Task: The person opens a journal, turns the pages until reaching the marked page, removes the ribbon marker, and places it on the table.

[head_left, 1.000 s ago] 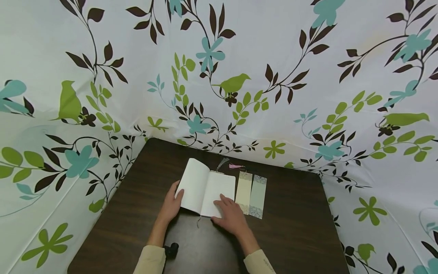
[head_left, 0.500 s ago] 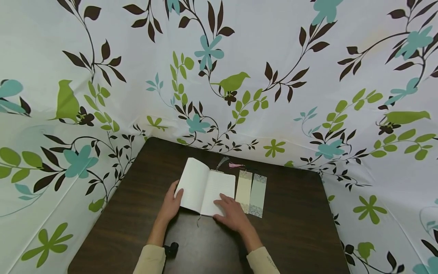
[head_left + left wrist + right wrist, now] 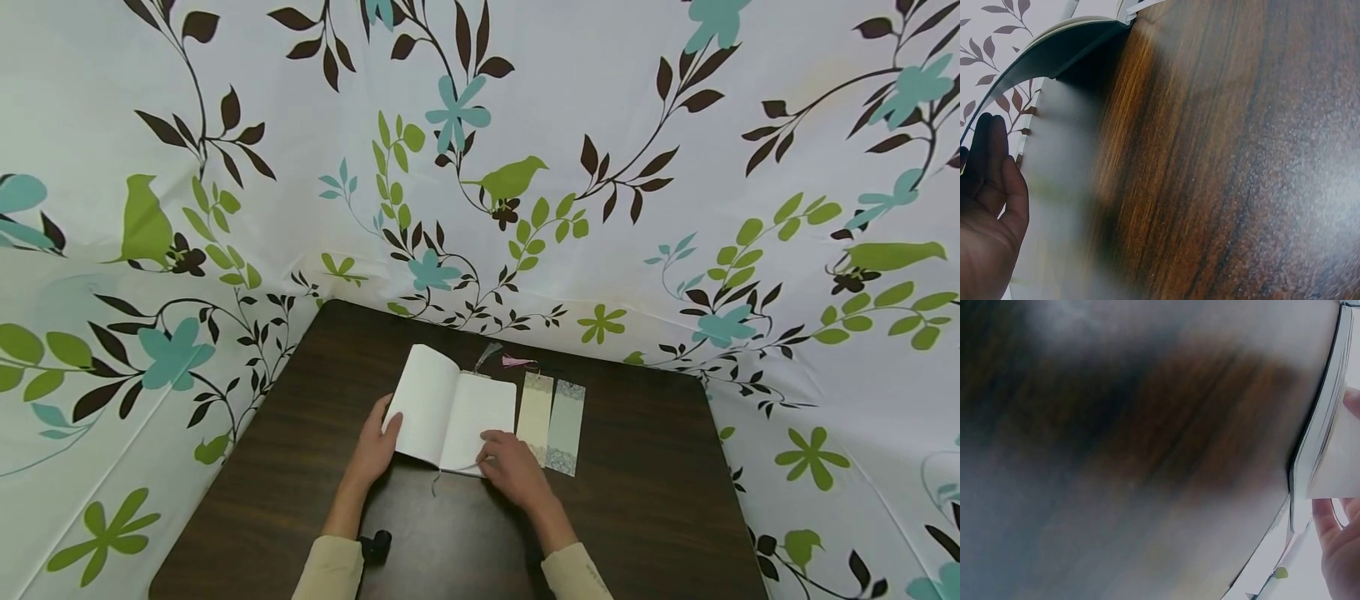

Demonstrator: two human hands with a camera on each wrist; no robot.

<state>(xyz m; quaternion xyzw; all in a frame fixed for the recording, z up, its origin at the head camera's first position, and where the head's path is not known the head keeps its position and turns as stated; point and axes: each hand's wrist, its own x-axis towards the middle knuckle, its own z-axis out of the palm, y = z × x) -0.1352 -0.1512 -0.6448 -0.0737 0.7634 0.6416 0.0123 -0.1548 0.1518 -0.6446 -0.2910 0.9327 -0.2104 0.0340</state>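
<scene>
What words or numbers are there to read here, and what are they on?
There are none that I can read.
Open notebook: no words can be made out on its pages.
Cream bookmark and pale blue-green bookmark: patterned ends, no readable letters.
Right sleeve: a faint mark, too small to tell if it is writing.

No legible text, brands or numbers in any view. Faint marks on right sleeve (image 3: pixel 573 573): too small to read. Open notebook (image 3: pixel 428 402) pages, cream bookmark (image 3: pixel 535 417), grey-green bookmark (image 3: pixel 567 423): no lettering I can make out.
</scene>
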